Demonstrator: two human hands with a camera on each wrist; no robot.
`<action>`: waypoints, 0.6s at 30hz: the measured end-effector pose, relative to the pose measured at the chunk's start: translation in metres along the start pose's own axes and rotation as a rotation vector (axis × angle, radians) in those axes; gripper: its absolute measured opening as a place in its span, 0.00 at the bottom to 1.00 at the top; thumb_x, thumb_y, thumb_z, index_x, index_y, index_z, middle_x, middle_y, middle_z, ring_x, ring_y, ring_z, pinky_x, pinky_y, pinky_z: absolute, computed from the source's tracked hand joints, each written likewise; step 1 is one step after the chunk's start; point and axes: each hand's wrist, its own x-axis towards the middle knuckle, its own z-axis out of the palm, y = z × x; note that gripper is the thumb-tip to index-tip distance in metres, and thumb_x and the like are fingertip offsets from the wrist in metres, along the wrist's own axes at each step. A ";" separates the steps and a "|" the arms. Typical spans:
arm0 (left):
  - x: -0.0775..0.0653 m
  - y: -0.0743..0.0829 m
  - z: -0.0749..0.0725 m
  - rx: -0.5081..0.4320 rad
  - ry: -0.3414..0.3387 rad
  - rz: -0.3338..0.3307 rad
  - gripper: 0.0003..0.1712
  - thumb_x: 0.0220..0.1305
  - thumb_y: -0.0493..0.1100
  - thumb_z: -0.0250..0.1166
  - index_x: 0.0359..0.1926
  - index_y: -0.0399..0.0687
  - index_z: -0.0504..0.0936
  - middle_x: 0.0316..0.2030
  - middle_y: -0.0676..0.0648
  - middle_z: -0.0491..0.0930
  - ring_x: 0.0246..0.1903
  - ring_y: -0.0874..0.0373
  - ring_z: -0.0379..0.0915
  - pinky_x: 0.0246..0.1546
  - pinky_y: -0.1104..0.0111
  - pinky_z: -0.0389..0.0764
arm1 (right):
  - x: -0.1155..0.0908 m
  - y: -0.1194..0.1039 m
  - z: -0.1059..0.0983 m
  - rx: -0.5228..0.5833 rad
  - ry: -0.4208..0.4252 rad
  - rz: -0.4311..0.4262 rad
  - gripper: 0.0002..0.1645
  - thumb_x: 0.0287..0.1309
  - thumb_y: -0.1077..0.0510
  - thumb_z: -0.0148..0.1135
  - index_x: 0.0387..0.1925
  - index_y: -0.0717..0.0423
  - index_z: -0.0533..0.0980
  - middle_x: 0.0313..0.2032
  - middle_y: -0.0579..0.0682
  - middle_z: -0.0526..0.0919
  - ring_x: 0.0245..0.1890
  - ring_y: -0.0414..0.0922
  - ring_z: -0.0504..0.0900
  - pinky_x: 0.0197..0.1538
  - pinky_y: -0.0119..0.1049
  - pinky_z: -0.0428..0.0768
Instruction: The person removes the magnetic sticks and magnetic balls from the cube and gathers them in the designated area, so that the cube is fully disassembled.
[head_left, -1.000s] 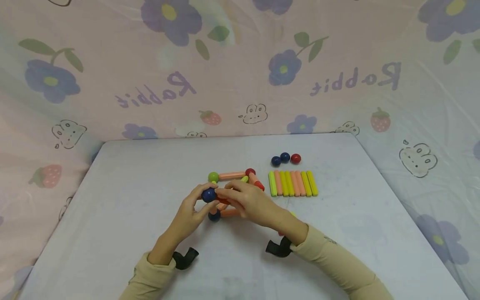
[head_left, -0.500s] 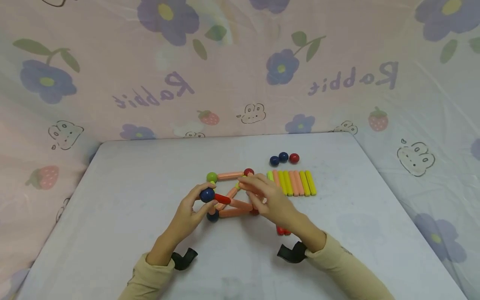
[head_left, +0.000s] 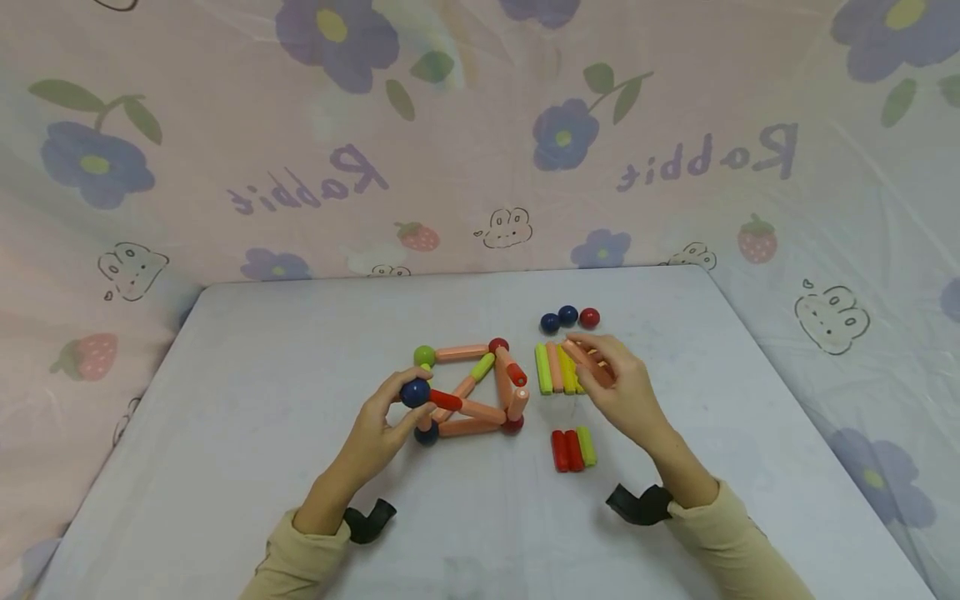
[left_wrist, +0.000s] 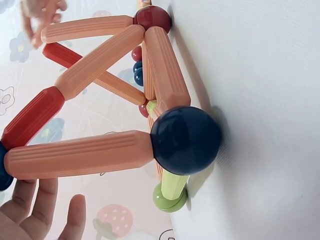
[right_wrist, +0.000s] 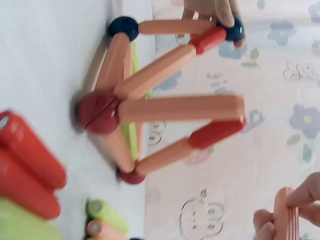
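Note:
A magnetic stick-and-ball frame (head_left: 468,353) of peach, red and light green sticks joined by coloured balls stands on the table. My left hand (head_left: 386,421) holds a raised blue ball (head_left: 415,392) between thumb and fingers. From that ball a red stick (head_left: 446,400) and a peach stick (head_left: 482,411) slope down to a red ball (right_wrist: 99,111) at the near right corner. Another peach stick (right_wrist: 182,108) rises from that corner with its upper end free. To the right, my right hand (head_left: 626,396) pinches a loose peach stick (right_wrist: 286,215) above the row of sticks.
Partly hidden by the right hand, a row of light green, peach and yellow sticks (head_left: 544,369) lies right of the frame. Two blue balls and a red ball (head_left: 589,317) sit behind it. Nearer are two red sticks (head_left: 567,451) and a light green stick (head_left: 587,447).
My right hand has moved from the blue ball, across the frame, to the stick row on the right and now pinches a peach stick. The left hand keeps its grip on the blue ball.

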 end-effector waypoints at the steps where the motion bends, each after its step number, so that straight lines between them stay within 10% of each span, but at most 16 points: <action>1: 0.000 0.000 0.000 0.000 0.000 0.002 0.24 0.61 0.30 0.64 0.58 0.42 0.71 0.28 0.43 0.80 0.26 0.56 0.80 0.51 0.72 0.76 | 0.000 0.004 -0.003 0.005 -0.007 0.037 0.21 0.57 0.70 0.61 0.54 0.62 0.76 0.42 0.58 0.80 0.35 0.33 0.74 0.36 0.18 0.77; 9: 0.000 0.000 0.000 -0.007 0.003 -0.012 0.23 0.62 0.33 0.63 0.58 0.42 0.71 0.28 0.43 0.80 0.26 0.56 0.80 0.51 0.72 0.76 | 0.008 0.054 -0.029 0.119 -0.125 0.484 0.28 0.69 0.48 0.53 0.64 0.57 0.67 0.46 0.57 0.72 0.34 0.37 0.78 0.34 0.27 0.79; 18: 0.001 0.000 0.000 -0.019 -0.004 -0.028 0.23 0.62 0.33 0.63 0.58 0.43 0.71 0.29 0.45 0.79 0.27 0.55 0.80 0.48 0.71 0.78 | 0.016 0.106 -0.040 0.028 -0.172 0.671 0.29 0.68 0.54 0.52 0.67 0.59 0.64 0.48 0.61 0.74 0.32 0.33 0.72 0.31 0.26 0.74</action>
